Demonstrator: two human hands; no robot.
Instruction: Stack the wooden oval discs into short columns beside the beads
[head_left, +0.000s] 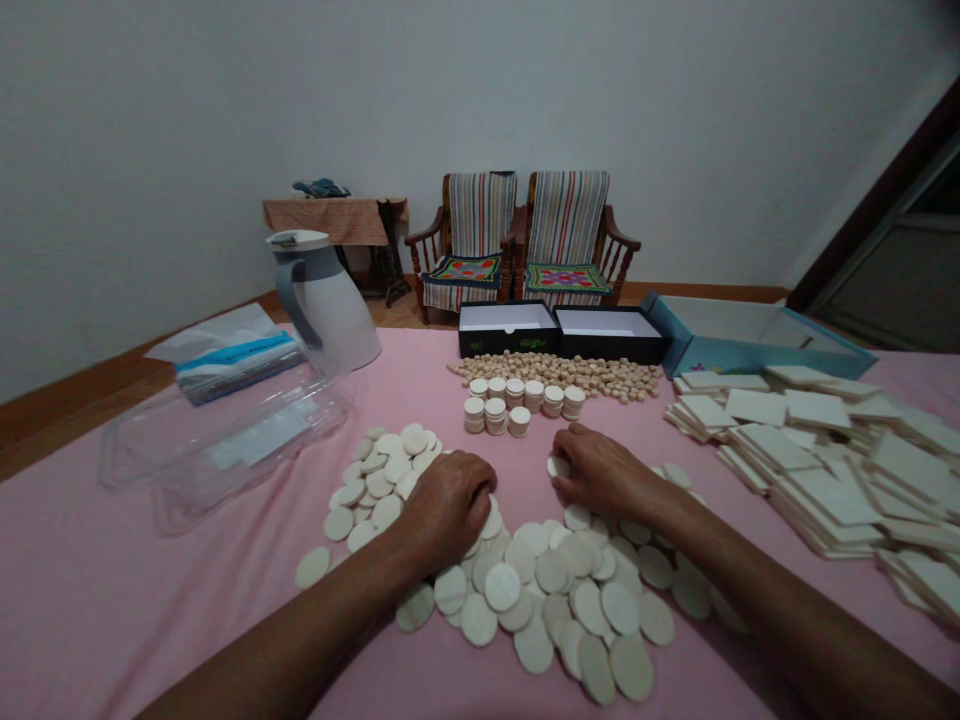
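Note:
My right hand (600,472) pinches a pale round wooden disc (557,467) between thumb and fingers, just above the pink cloth. On the left, my left hand (450,503) is closed, its fingers curled down into the spread of loose wooden discs (504,587). What those fingers hold, if anything, is hidden. Short stacks of the same discs (495,415) stand in two rows beyond my hands, the nearer row shorter. More discs lie under and around both wrists.
Small wooden beads (555,372) lie behind the stacks, before two black boxes (510,343) and a blue box (757,352). Square wooden tiles (825,470) are heaped at right. At left are a jug (334,310), clear plastic trays (247,440) and a tissue pack (240,362).

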